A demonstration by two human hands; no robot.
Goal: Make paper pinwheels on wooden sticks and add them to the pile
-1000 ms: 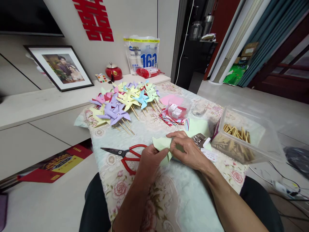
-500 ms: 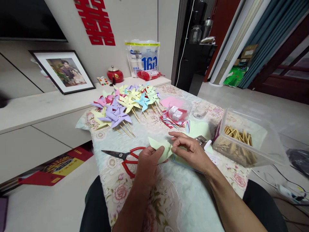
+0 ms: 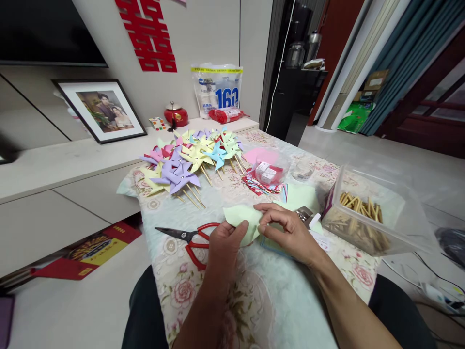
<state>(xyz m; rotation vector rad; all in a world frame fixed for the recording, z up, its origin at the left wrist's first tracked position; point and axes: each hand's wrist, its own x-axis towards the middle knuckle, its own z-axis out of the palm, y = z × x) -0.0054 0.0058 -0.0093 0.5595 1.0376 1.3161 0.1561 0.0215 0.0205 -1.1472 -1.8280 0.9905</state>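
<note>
My left hand pinches a pale green paper sheet between thumb and fingers, just above the table. At the sheet's right edge, my right hand is closed with thumb and forefinger on the paper. Red-handled scissors lie spread on the cloth, left of my left hand. Beneath and beyond my right hand are more pale green sheets and a metal hole punch or similar tool, partly hidden. Finished paper pinwheels on wooden sticks lie heaped farther back.
A clear plastic box of short wooden sticks stands at the right edge of the flowered tablecloth. Coloured paper strips and a clear round container lie mid-table. Behind is a white cabinet with a framed photo.
The green sheet has turned and shows more of its face, its raised corner lying flatter. Both hands keep their grip; the whole view has shifted slightly.
</note>
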